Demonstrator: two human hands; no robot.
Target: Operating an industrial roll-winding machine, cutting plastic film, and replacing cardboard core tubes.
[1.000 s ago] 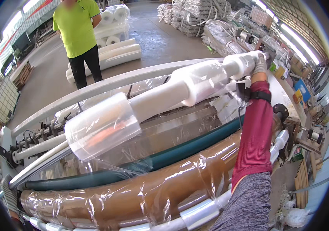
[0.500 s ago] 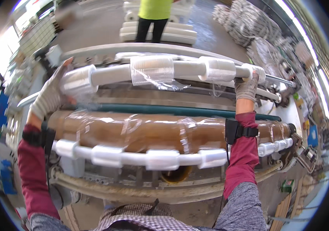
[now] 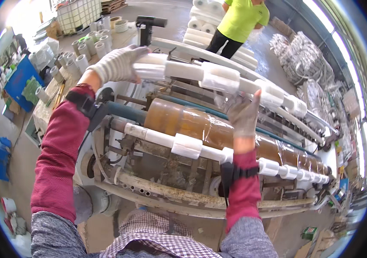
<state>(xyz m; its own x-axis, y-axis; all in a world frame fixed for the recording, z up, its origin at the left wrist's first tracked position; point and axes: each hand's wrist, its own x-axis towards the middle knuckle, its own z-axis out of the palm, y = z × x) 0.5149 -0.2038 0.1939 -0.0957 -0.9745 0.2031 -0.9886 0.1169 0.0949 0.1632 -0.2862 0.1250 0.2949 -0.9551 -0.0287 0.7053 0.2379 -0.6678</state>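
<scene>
My left hand (image 3: 121, 65), in a striped knit glove, is closed round the clear film roll (image 3: 151, 68) at the left end of an upper white tube (image 3: 184, 71). Further along that tube sit more film rolls, the nearest a wide wrapped roll (image 3: 220, 77). My right hand (image 3: 242, 115), in a thin worn glove, is just below this tube, beside the wide roll. Its thumb points up, but the other fingers are smeared, and contact with the tube cannot be made out. Below runs a brown film-wrapped roller (image 3: 187, 120). Nearer me, a lower white tube (image 3: 159, 137) carries several small film rolls (image 3: 187, 146).
A pale machine bar (image 3: 166, 200) crosses in front of me. A person in a yellow-green shirt (image 3: 245, 19) stands beyond the machine, near stacked white rolls (image 3: 198, 32). Cardboard cores (image 3: 82, 62) stand at far left; bundled plastic (image 3: 297, 60) is piled at far right.
My view has swung toward the machine's left end. My left hand still holds the end film roll. My right hand has left the right-end roll and come in toward the tube's middle.
</scene>
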